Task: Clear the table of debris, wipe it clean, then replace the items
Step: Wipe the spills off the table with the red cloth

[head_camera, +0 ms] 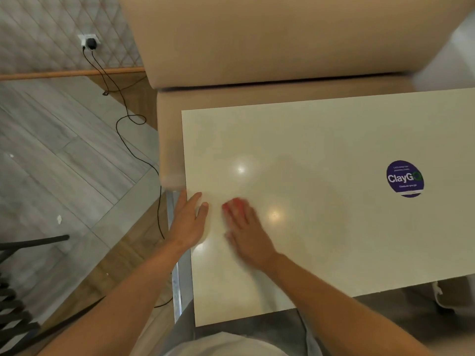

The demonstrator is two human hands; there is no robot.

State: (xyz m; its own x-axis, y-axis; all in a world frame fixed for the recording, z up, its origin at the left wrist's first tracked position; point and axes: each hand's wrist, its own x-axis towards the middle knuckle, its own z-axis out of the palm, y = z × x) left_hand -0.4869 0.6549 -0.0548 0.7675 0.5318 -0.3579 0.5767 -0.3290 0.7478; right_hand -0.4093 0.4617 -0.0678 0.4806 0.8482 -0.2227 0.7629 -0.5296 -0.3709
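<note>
The cream table [321, 140] fills the middle and right of the head view. My left hand [189, 222] sits at the table's left edge, fingers straight and slightly cupped, thumb on the top. My right hand [245, 228] lies flat on the table just to the right of it, blurred by motion. Something small and red-pink [235, 202] shows under its fingertips; I cannot tell what it is. No loose debris shows on the table top.
A round purple "ClayGo" sticker [404, 178] is stuck on the table's right part. A tan padded bench [282, 42] stands behind the table. A black cable [123, 129] runs from a wall socket [88, 42] across the floor at left. A dark chair [15, 291] stands at lower left.
</note>
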